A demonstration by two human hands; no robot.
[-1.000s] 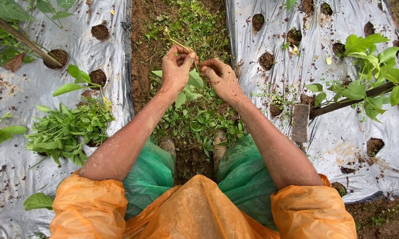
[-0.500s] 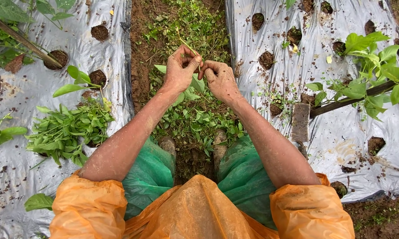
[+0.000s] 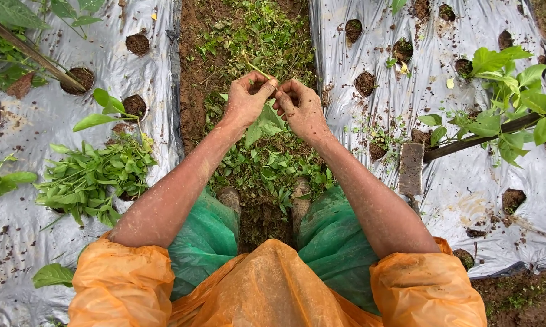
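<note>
View: we look straight down from a head camera at two bare, soil-dusted forearms reaching forward over a strip of bare earth.
Left hand: our left hand [image 3: 246, 100] has its grip closed on a thin green stem [image 3: 256, 68], pinched between thumb and fingertips, with the stem's tip poking up and away from the knuckles.
Right hand: our right hand [image 3: 301, 109] sits just beside the left, fingertips touching at the same stem, grip closed on it as well.
Leaves: a few green leaves [image 3: 266, 124] hang below the two hands, between the wrists.
Where the stem is: held up above the soil path [image 3: 194, 66], about midway between the two plastic sheets.
Ground below: low weeds [image 3: 273, 169] cover the earth under the hands, and two muddy boots [image 3: 230, 198] stand among them.
Left side: silver plastic sheet [image 3: 37, 115] with round planting holes; a pile of cut green sprigs [image 3: 88, 178] lies on it, well apart from the hands.
Right side: a second silver plastic sheet [image 3: 467, 200], also with holes, and a leafy plant [image 3: 509, 91] on a slanting stick.
Clothing: orange plastic sleeves [image 3: 121, 284] and green plastic leg covers [image 3: 203, 236] fill the bottom of the view.
</note>
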